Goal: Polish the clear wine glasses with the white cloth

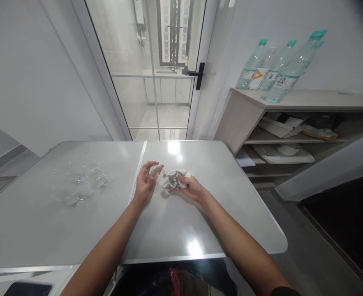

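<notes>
My left hand (146, 182) is curled around a small clear glass (155, 170), held just above the grey table (199, 213) near its middle seam. My right hand (190, 187) is closed on a crumpled white cloth (173, 179), which is pressed against the glass. Both hands meet near the centre of the table. Several more clear glasses (87, 183) stand in a loose group on the left half of the table, well away from my left hand.
A glass door (156, 74) with a black handle stands behind the table. At the right, a shelf unit (292, 123) carries several plastic water bottles (276, 68) on top and papers and trays inside. The table's right corner is rounded.
</notes>
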Demonstrator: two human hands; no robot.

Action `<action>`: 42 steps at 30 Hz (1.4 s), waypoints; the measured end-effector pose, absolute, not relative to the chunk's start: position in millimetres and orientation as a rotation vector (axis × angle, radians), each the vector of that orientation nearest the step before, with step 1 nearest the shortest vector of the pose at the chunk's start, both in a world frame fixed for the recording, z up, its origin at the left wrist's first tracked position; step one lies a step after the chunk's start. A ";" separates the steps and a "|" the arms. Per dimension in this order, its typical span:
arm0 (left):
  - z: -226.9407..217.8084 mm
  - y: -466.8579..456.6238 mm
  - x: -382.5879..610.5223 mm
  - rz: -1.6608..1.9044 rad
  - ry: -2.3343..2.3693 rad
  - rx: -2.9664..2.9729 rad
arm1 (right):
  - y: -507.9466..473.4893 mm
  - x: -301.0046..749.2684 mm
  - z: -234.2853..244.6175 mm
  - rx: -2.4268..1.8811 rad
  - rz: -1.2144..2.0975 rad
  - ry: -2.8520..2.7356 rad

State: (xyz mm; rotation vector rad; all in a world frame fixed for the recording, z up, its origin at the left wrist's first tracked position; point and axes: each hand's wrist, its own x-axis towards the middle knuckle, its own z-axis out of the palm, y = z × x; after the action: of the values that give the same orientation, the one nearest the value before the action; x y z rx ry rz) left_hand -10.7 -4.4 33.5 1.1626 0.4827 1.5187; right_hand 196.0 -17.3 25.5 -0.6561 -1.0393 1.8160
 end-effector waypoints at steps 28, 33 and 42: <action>40.8 -5.6 -4.0 1.648 0.457 0.927 | -29.5 181.0 28.7 -0.710 0.960 -1.420; 35.8 -5.3 -1.6 1.634 0.461 0.903 | -31.0 180.8 23.7 -0.871 0.619 -1.547; 42.0 -12.2 1.1 1.670 0.560 1.020 | -36.6 178.5 22.1 -0.940 0.590 -1.465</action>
State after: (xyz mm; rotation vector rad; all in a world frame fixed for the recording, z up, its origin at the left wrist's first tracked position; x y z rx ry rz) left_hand 1.1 -12.2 42.0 1.0201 0.5596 1.6697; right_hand 178.5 -36.6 22.1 -0.9404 -1.4649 0.5899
